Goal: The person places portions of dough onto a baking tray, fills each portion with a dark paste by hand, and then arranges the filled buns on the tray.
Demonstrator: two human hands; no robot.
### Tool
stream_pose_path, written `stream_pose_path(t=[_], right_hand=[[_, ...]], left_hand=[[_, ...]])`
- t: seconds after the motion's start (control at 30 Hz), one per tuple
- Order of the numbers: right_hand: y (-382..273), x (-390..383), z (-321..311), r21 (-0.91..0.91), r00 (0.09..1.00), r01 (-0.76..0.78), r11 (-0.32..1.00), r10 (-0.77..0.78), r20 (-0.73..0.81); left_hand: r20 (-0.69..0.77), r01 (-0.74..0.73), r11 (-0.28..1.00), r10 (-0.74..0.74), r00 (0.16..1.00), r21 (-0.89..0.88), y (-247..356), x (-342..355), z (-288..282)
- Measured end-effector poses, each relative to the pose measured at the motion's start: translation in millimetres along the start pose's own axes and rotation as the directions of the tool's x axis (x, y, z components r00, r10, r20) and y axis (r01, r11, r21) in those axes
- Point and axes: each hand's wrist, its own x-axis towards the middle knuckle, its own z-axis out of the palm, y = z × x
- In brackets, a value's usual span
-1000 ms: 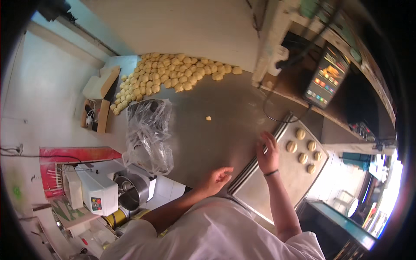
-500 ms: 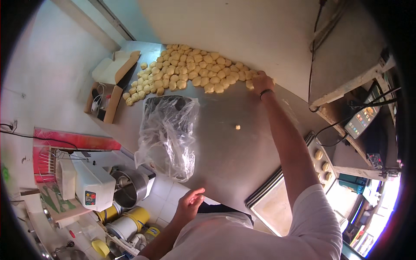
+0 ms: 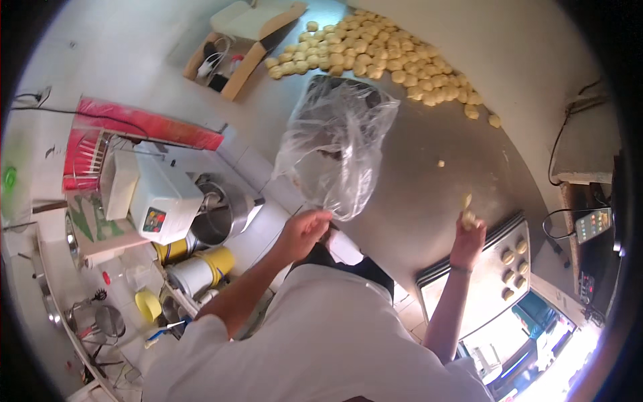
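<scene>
Over a grey metal table (image 3: 408,201), holding pale dough (image 3: 469,218) in a nearly closed right hand (image 3: 469,240), right of the plastic bag (image 3: 341,147); curling the left hand (image 3: 305,232) half-closed at the bag's near edge. Cannot tell whether gripping it.

Glare at lower right

We saw white glare burn out the lower right, highlights streak the plastic bag (image 3: 345,151), and a soft sheen lie on the dim desk (image 3: 415,208). Black vignetting ringed our view; straight edges bowed.
</scene>
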Motion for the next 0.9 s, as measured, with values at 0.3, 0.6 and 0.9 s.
stream_pose_path(t=[0.3, 0.6, 0.9], right_hand=[[38, -78, 0, -0.951, 0.992, -0.119, 0.287, 0.065, -0.104], [54, -96, 9, -0.967, 0.947, 0.102, -0.233, -0.275, 0.167], [32, -115, 57, -0.831, 0.937, -0.214, -0.514, 0.131, -0.323]], left_hand=[[-0.08, -0.429, 0.585, 0.649, 0.757, 0.688, -2, 105, -37], [0.13, -0.422, 0.282, 0.681, 0.721, 0.862, -5, 134, -22], [0.21, -0.457, 0.226, 0.659, 0.722, 0.861, -20, 144, -25]])
